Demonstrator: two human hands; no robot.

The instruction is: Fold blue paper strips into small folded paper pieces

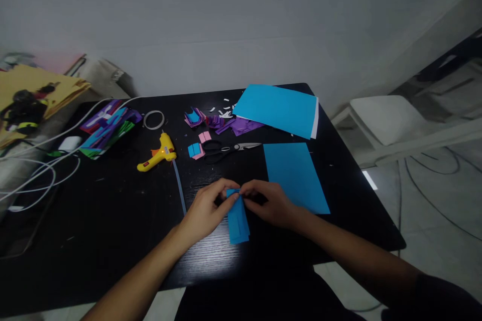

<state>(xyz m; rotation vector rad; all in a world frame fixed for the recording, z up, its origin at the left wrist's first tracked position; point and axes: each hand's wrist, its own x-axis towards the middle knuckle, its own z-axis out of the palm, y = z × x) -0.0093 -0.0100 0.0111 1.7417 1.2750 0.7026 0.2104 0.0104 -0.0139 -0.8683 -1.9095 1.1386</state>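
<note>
Several narrow blue paper strips (238, 223) are bunched together, hanging down over the front part of the black table. My left hand (209, 206) pinches the top of the bunch from the left, thumb in front. From the right, my right hand (269, 201) has its thumb and fingertips closed at the top corner of the same strips. Just right of that hand lies a blue paper sheet (297, 175), partly under the wrist. Beyond my hands are black-handled scissors (229, 148), blades pointing right. A yellow glue gun (161, 153) with a glue stick in its back lies to the left.
Small blue and pink folded papers (196, 150) lie by the scissors. Behind are purple paper pieces (244, 126), white scraps and stacked blue sheets (278, 108). A tape ring (153, 120), coloured paper bundle (109, 130) and white cables (52, 175) occupy the left. A white stool (386, 118) stands right.
</note>
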